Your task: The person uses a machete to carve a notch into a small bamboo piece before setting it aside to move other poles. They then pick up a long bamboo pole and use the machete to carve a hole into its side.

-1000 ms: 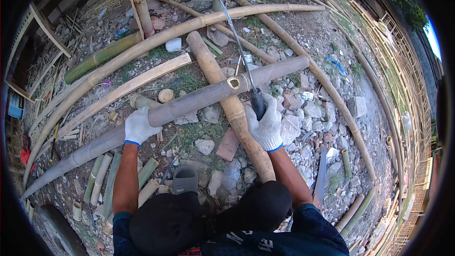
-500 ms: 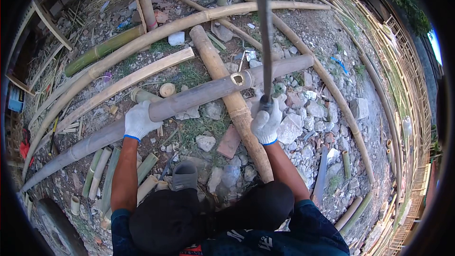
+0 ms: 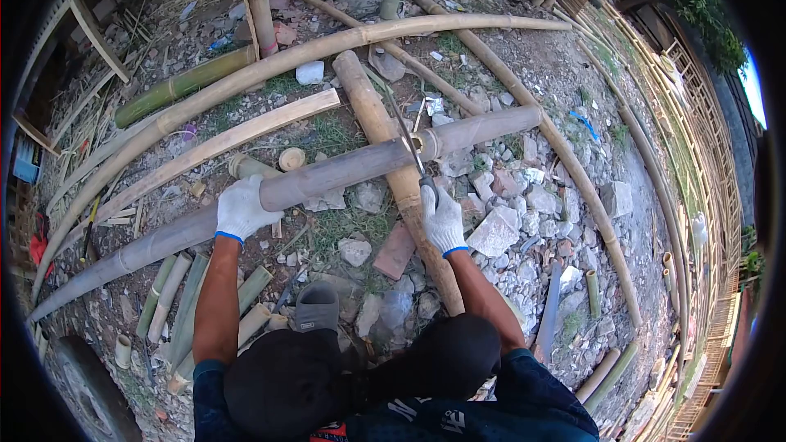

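Note:
A long greyish bamboo pole (image 3: 340, 174) runs slantwise across the middle of the view. My left hand (image 3: 246, 207), in a white work glove, is closed around it left of centre. My right hand (image 3: 444, 219), also gloved, is closed on the dark handle of a machete (image 3: 404, 129). The machete's blade lies across the pole at the notch cut in its upper side, and partly hides that opening. Underneath, a thicker tan bamboo log (image 3: 366, 96) crosses the pole and supports it.
Broken stone and rubble (image 3: 499, 229) cover the ground to the right, with a handsaw (image 3: 550, 311) lying on it. A curved bamboo pole (image 3: 303, 51) spans the far side. Short bamboo pieces (image 3: 168, 295) lie at lower left, near a tyre (image 3: 94, 389). A reddish brick (image 3: 395, 251) sits beside the log.
My right hand has brought the machete down from its raised, upright position onto the pole's notch, moving slightly left. My left hand keeps its hold on the pole.

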Demonstrator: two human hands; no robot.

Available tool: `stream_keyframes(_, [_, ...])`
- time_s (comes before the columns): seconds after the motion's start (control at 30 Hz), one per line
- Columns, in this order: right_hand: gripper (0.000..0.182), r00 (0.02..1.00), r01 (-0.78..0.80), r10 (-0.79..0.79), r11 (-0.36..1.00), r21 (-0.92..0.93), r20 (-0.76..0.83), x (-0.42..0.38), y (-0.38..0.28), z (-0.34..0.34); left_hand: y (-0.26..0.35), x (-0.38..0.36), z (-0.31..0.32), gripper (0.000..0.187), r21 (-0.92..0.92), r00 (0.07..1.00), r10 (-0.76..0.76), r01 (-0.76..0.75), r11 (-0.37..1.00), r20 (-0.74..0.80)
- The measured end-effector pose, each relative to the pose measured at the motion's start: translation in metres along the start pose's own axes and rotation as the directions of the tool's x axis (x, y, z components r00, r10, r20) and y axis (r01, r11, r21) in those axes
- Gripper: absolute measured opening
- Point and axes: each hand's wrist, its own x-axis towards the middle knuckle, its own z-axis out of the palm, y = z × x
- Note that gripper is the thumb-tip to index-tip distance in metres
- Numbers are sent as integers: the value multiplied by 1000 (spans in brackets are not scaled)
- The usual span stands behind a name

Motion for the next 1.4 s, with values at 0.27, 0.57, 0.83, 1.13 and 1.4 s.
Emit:
stream_keyframes(0.27, [43,961,261,-235,944,200,-146,16,-112,-72,-6,7,7,68,0,999,-18,18,1000,-44])
stream_keyframes(0.57, [44,995,93,-91,995,-41,35,23,-102,-57,-2,6,1,68,6,999,-9,9,1000,-31])
stream_keyframes(0.83, [48,985,-63,88,985,-162,148,-1,-27,-18,2,3,0,66,-28,999,-29,30,999,32])
stream_keyframes(1.13, [35,941,318,-316,948,-1,-122,9,-75,-48,-4,8,5,69,-21,1000,-16,16,1000,-16])
stream_keyframes(1.4, [38,996,83,-84,996,25,41,19,-96,-65,-4,10,5,67,-43,1000,11,-12,999,-7])
